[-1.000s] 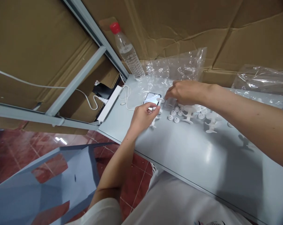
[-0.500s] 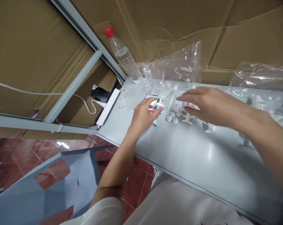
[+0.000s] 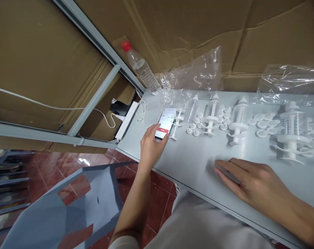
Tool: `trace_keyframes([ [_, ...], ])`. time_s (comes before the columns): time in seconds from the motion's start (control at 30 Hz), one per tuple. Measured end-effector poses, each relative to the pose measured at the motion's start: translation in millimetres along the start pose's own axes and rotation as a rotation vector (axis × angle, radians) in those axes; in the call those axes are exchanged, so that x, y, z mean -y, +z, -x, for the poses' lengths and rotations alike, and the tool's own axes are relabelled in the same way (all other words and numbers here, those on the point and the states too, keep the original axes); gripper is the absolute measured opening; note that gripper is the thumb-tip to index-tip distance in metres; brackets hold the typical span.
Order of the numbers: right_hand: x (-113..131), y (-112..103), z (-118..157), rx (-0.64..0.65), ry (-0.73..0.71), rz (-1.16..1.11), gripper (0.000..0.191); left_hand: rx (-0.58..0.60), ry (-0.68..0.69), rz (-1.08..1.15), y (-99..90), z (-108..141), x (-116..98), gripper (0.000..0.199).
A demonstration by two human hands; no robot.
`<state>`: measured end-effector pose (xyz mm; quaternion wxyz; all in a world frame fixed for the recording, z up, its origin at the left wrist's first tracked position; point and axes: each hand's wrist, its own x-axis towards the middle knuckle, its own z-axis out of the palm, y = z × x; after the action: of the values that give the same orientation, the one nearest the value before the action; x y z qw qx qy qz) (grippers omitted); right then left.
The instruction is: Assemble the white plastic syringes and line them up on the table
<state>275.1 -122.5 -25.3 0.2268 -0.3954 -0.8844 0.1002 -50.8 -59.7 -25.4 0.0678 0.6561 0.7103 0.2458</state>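
The left hand (image 3: 151, 147) reaches to the phone (image 3: 165, 125), fingers loosely open, fingertips touching its near edge; nothing is gripped. The phone lies flat on the table (image 3: 198, 162), its long axis running near to far, just beyond that hand. The right hand (image 3: 252, 183) rests open and flat on the table's near edge, well right of the phone and holding nothing. Syringes (image 3: 237, 119) and caps (image 3: 194, 129) stand in a row to the far right, a bottle (image 3: 141, 67) at the far left corner

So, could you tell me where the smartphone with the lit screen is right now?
In the head view, the smartphone lies on the grey table, left of centre, under the left hand fingertips, beside the smallest white plastic syringe.
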Motion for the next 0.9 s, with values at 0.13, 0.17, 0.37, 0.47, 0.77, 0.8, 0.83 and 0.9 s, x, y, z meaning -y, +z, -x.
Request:
trace_keyframes([
  [0.13,-5.5,1.9,1.8,-0.113,-0.029,0.035,0.011,0.024,-0.045,-0.048,-4.1,-0.7,-3.8,0.044],
  [0.17,-6.8,2.2,2.0,-0.147,-0.038,0.041,0.011,0.033,-0.062,-0.07,-4.8,-0.9,-5.0,0.045],
  [0.37,-10.4,2.2,2.0,-0.164,-0.033,0.039,0.013,0.048,-0.119,-0.129,-1.2,-5.5,-9.6,0.053],
  [0.47,-10.9,1.9,2.7,-0.16,-0.015,0.013,0.014,0.026,-0.113,-0.155,0.2,-9.7,-8.4,0.051],
  [0.77,-9.2,1.1,4.1,-0.161,0.0,-0.027,0.013,0.021,0.058,-0.165,-5.0,-70.2,6.9,0.058],
  [0.8,-9.0,0.9,4.3,-0.162,-0.006,-0.03,0.013,0.062,0.098,-0.155,-3.0,-78.4,8.5,0.053],
  [0.83,-8.9,0.7,4.7,-0.163,-0.012,-0.033,0.013,0.099,0.124,-0.143,-1.3,-84.8,10.0,0.044],
  [0.9,-8.5,0.2,5.4,-0.166,-0.018,-0.04,0.014,0.112,0.157,-0.106,-0.5,-91.8,12.8,0.027],
])
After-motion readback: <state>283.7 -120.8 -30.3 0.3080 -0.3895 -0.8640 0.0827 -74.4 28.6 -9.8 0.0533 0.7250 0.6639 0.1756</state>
